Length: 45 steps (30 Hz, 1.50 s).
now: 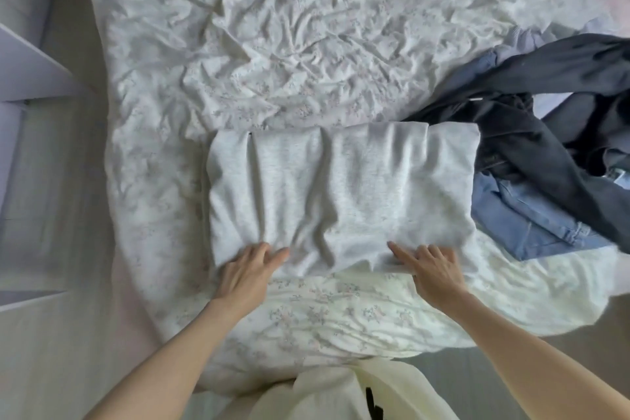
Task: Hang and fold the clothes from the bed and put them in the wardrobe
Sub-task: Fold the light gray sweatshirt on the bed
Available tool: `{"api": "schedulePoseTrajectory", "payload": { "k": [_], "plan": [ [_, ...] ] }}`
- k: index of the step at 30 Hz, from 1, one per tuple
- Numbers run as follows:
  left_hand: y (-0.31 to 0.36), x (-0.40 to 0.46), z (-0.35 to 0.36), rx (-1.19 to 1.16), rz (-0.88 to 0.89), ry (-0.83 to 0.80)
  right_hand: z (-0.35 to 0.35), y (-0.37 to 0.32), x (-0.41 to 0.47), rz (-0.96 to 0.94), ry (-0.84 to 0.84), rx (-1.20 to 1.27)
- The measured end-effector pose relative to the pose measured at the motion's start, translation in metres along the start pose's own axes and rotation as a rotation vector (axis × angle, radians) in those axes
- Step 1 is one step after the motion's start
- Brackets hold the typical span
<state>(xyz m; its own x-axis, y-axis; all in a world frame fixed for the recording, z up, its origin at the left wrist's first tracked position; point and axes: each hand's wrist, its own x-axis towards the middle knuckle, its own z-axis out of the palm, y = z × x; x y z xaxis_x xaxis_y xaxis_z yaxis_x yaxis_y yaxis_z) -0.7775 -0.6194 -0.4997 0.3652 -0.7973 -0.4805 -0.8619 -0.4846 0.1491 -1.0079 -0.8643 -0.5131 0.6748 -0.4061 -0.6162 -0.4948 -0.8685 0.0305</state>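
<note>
Both hands flat on a folded grey sweatshirt, mid-frame on the bed

The left hand point(250, 268) and right hand point(431, 268) lie on the near edge of the light grey sweatshirt point(341, 194), fingers mostly straight, not pinching. The floral sheet point(272, 54) is crumpled underneath. At right frame, dark trousers point(531, 133) are heaped over light blue jeans point(525, 218), touching the sweatshirt's right edge.

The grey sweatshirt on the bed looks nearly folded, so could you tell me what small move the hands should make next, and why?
Probably fold the near edge away, over the far half. The grey sweatshirt lies as a wide rectangle, still creased, with the left hand and right hand at its near edge. Halving it would likely give a compact bundle for the wardrobe. The jeans beside it remain unfolded.
</note>
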Motion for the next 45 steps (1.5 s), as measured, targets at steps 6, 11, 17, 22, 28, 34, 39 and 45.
{"api": "schedulePoseTrajectory", "payload": {
  "k": [6, 11, 17, 22, 28, 34, 39, 45],
  "plan": [
    [-0.001, 0.018, -0.004, 0.007, -0.026, 0.221, -0.014, -0.021, 0.017, 0.056, 0.298, 0.158],
    [-0.006, 0.094, -0.034, -0.017, -0.064, 0.457, -0.066, -0.05, 0.077, -0.104, 0.582, 0.104],
    [-0.063, 0.176, -0.033, -0.004, -0.362, 0.229, -0.084, -0.044, 0.165, -0.05, 0.326, 0.049],
    [-0.095, 0.185, -0.027, -0.157, -0.521, 0.323, -0.075, -0.003, 0.184, 0.08, 0.314, 0.045],
    [-0.104, 0.186, -0.053, -0.37, -0.794, 0.488, -0.09, 0.019, 0.173, 0.206, 0.415, -0.041],
    [-0.125, 0.181, -0.079, -0.589, -0.932, 0.613, -0.096, 0.05, 0.178, 0.374, 0.231, 0.167],
    [-0.154, 0.159, -0.075, -0.779, -1.141, 0.592, -0.087, 0.053, 0.174, 0.426, 0.228, 0.274],
    [-0.109, 0.175, -0.082, -0.449, -0.926, 0.565, -0.093, 0.056, 0.159, 0.394, 0.446, 0.459]
  ]
}}
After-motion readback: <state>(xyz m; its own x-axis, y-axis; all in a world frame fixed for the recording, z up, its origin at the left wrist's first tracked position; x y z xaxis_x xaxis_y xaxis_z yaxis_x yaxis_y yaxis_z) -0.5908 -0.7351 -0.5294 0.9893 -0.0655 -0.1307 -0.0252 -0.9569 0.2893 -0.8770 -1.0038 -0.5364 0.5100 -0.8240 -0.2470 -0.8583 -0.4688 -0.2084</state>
